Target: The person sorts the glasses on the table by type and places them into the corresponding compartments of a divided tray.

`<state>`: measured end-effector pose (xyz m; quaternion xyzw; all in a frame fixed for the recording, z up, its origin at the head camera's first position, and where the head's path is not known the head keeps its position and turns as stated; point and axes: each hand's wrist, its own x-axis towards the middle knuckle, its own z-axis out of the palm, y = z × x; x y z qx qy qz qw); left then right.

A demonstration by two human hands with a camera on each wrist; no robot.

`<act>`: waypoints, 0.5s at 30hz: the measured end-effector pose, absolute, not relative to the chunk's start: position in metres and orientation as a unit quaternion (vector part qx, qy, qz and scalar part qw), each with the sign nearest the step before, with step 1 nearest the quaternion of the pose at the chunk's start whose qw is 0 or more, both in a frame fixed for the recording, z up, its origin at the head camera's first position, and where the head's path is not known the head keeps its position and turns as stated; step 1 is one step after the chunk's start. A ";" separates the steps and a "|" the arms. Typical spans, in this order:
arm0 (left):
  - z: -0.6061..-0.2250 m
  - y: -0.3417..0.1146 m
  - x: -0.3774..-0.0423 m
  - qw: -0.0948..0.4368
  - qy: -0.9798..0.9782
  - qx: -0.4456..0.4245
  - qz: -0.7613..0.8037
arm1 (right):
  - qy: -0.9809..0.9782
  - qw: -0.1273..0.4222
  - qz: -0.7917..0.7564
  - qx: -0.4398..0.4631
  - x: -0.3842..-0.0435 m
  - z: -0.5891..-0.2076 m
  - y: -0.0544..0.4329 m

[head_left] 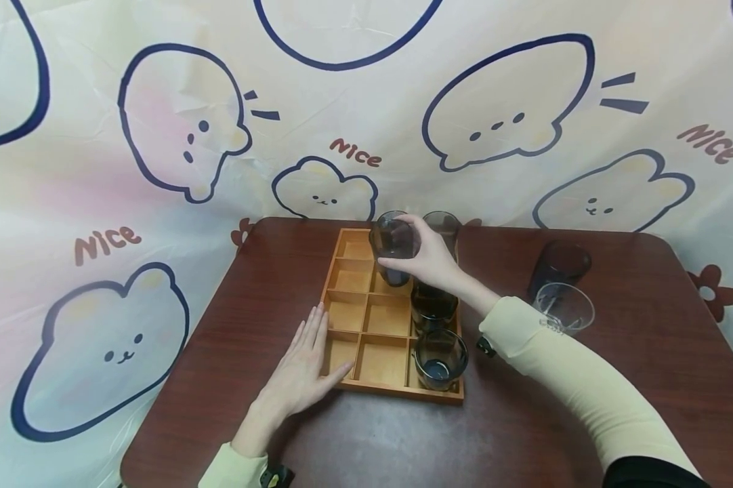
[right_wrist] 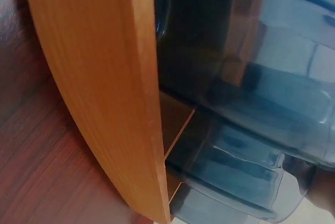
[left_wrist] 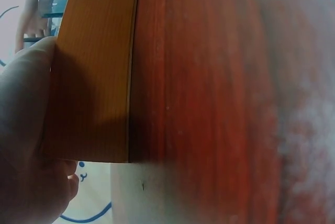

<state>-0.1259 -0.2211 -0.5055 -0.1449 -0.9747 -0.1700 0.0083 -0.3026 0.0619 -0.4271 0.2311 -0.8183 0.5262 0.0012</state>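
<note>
The tray (head_left: 383,361) is touched by the outstretched left hand (head_left: 299,370); by the right hand (head_left: 432,259), a glass (head_left: 392,242) is gripped.

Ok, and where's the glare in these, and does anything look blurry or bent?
Head view: a pale sheen on the table near the bottom edge; left wrist: whitish haze at right, the left hand dim, a shadow across the tray; right wrist: the nearest glass soft, the tray's side bowed, probably lens distortion.
</note>
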 end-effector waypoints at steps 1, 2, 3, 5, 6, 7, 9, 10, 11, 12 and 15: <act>-0.505 -0.221 -0.126 0.008 -0.975 -0.145 -0.171 | -0.821 0.003 0.520 0.235 -0.302 -0.428 0.062; -0.505 -0.220 -0.126 0.008 -0.975 -0.145 -0.171 | -0.825 0.005 0.512 0.238 -0.302 -0.428 0.062; -0.504 -0.220 -0.126 0.009 -0.975 -0.144 -0.171 | -0.827 0.006 0.507 0.243 -0.301 -0.428 0.062; -0.504 -0.220 -0.126 0.009 -0.975 -0.144 -0.169 | -0.832 0.007 0.494 0.254 -0.301 -0.428 0.061; -0.503 -0.220 -0.126 0.009 -0.975 -0.144 -0.169 | -0.834 0.007 0.487 0.258 -0.301 -0.429 0.061; -0.503 -0.220 -0.126 0.011 -0.975 -0.144 -0.169 | -0.838 0.006 0.479 0.262 -0.301 -0.429 0.061; -0.504 -0.221 -0.126 0.012 -0.975 -0.144 -0.170 | -0.845 0.003 0.464 0.267 -0.302 -0.429 0.061; -0.504 -0.221 -0.126 0.011 -0.975 -0.144 -0.170 | -0.848 0.002 0.458 0.267 -0.302 -0.430 0.061; -0.504 -0.221 -0.126 0.011 -0.975 -0.144 -0.170 | -0.850 -0.001 0.453 0.267 -0.302 -0.430 0.061; -0.504 -0.220 -0.126 0.012 -0.975 -0.144 -0.170 | -0.852 -0.003 0.449 0.268 -0.302 -0.430 0.061; -0.505 -0.220 -0.126 0.014 -0.975 -0.144 -0.170 | -0.860 -0.008 0.431 0.274 -0.302 -0.431 0.061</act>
